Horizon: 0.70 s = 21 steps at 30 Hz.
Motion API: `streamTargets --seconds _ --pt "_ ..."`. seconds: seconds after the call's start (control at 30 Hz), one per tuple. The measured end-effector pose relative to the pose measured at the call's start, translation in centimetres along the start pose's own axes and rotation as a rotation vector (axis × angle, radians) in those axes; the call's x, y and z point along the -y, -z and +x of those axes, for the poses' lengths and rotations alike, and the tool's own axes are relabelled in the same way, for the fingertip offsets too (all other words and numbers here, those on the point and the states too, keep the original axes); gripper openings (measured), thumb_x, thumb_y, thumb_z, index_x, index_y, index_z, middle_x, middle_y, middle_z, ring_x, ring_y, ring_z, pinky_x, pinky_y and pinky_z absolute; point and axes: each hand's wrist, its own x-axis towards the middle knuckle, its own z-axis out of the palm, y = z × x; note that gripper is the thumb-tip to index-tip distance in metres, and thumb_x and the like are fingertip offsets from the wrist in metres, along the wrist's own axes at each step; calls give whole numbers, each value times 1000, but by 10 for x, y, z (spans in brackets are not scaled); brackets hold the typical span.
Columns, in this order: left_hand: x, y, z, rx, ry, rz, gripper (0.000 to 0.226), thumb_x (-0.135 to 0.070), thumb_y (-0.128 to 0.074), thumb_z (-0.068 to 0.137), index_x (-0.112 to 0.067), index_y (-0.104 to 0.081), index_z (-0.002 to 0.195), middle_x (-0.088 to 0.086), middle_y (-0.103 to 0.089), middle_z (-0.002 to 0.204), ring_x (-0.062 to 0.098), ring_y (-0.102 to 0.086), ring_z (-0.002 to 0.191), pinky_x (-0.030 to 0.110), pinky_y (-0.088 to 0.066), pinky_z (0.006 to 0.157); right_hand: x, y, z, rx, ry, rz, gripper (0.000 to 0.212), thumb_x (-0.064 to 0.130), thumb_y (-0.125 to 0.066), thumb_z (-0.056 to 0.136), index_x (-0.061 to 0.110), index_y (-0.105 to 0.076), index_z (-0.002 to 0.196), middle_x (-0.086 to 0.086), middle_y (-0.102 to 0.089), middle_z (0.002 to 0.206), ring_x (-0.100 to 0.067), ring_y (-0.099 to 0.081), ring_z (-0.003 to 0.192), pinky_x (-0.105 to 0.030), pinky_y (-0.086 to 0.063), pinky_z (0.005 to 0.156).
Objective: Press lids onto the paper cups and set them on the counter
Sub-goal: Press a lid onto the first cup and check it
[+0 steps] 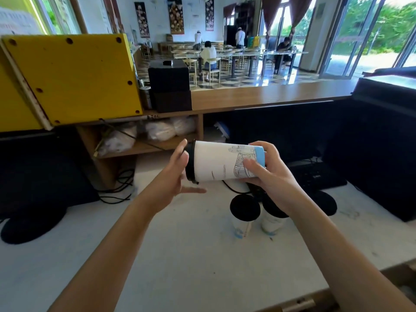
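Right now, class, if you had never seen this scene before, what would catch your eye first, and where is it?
First, the white paper cup held sideways in mid-air at the centre, its black lid under the left hand and its blue-banded base in the right hand. Just below, two lidded cups stand upright on the pale counter. A big yellow panel fills the upper left.
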Motion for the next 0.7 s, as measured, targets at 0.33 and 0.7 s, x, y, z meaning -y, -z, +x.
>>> streamTargets --seconds 0.33,0.7 --pt "6 -20 -4 -257 -162 325 55 -41 -73 66 -54 -44 111 -16 -57 109 13 -62 96 24 -55 60 -18 4 0 153 -167 45 53 59 -60 77 42 -45 124 8 -65 115 -15 -65 106 -34 -57 82" --pt "-6 -17 -13 -50 -320 621 81 -39 -72 73 -54 -20 134 -17 -28 143 5 -46 119 19 -55 77 -24 -4 -5 97 -229 357 54 36 -69 77 14 -50 122 -10 -64 111 -23 -67 101 -41 -57 80"
